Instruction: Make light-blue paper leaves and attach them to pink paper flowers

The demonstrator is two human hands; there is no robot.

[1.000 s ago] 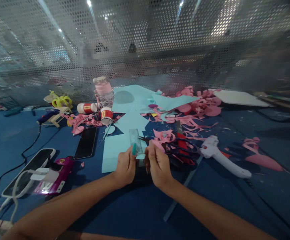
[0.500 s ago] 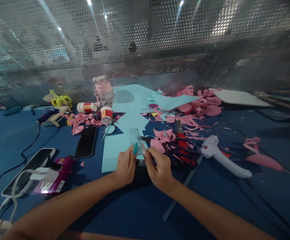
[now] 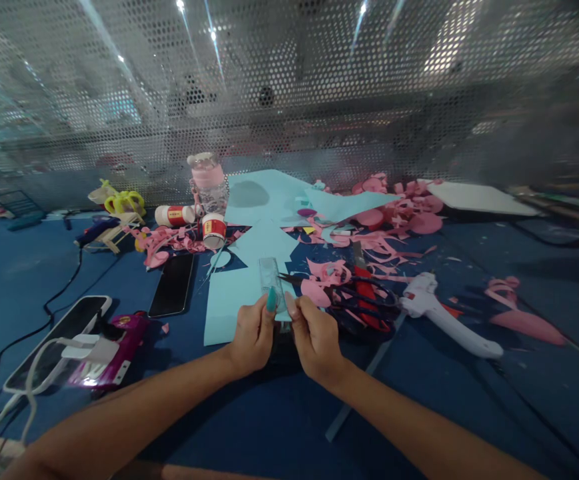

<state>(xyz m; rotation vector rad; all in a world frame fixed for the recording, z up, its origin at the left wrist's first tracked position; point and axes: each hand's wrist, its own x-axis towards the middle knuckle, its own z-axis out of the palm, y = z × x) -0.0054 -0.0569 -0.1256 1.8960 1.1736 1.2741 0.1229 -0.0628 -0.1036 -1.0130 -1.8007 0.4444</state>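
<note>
My left hand [image 3: 250,337] and my right hand [image 3: 318,339] are close together at the middle of the table. Their fingers are curled, with the thumbs raised, and they pinch the near end of a small clear plastic case [image 3: 270,275] between them. The case is narrow and see-through, and what is inside it cannot be made out. Light blue paper [image 3: 228,303] lies under and beyond it. Just right of the case are dark-handled scissors [image 3: 369,293], whose tip points toward it. Something dark beneath my hands is mostly hidden.
Pink paper scraps [image 3: 384,250], a red box cutter [image 3: 366,293] and a white glue gun [image 3: 444,317] lie to the right. A phone [image 3: 172,285], a purple power strip [image 3: 114,353], paper cups [image 3: 214,230] and a bottle [image 3: 208,183] are left. A perforated metal screen [image 3: 289,87] stands behind.
My right thumb has shifted slightly to the right, and the gap between the two hands at the case's near end looks a little different. The surroundings are the same.
</note>
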